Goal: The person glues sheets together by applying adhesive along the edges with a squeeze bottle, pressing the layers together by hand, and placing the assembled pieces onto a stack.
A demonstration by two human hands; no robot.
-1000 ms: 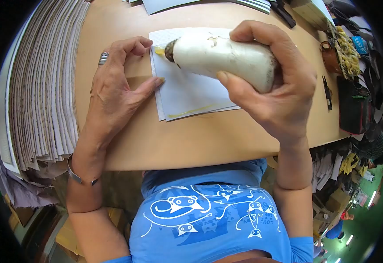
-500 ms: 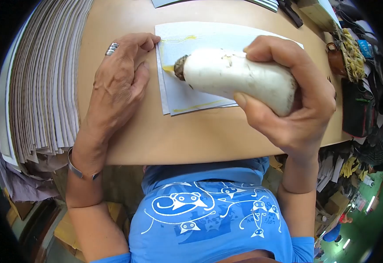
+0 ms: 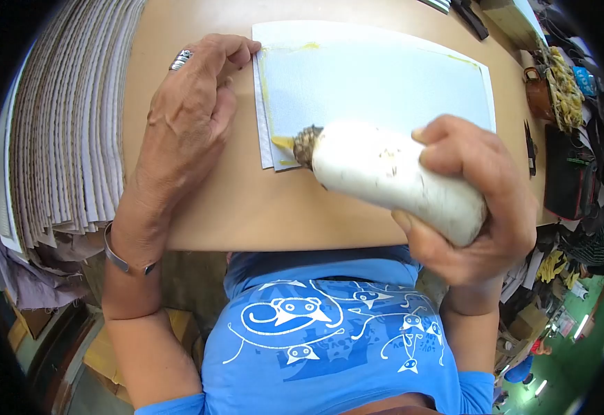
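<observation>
A white bottle [image 3: 392, 176] lies tilted in my right hand [image 3: 485, 200], its dark crusted neck and yellow tip at the near left corner of a pale sheet [image 3: 371, 83]. Yellow glue-like lines run along the sheet's left, near and far edges. Another white piece [image 3: 263, 131] shows beneath its left side. My left hand [image 3: 195, 111], with a ring on one finger, rests at the left of the sheet. Its fingers are curled, and the index fingertip touches the sheet's far left corner.
A tall stack of layered sheets [image 3: 80, 124] stands at the table's left. At the right are a black tool [image 3: 529, 149], a brown cup [image 3: 538, 93], yellow stringy material [image 3: 566, 86] and a black case [image 3: 568, 173]. The table's front edge [image 3: 281, 247] runs before my body.
The bottle in my right hand has moved nearer to me along the sheet's left edge. My left thumb has drawn in from its spread position, and the hand has shifted toward the far corner.
</observation>
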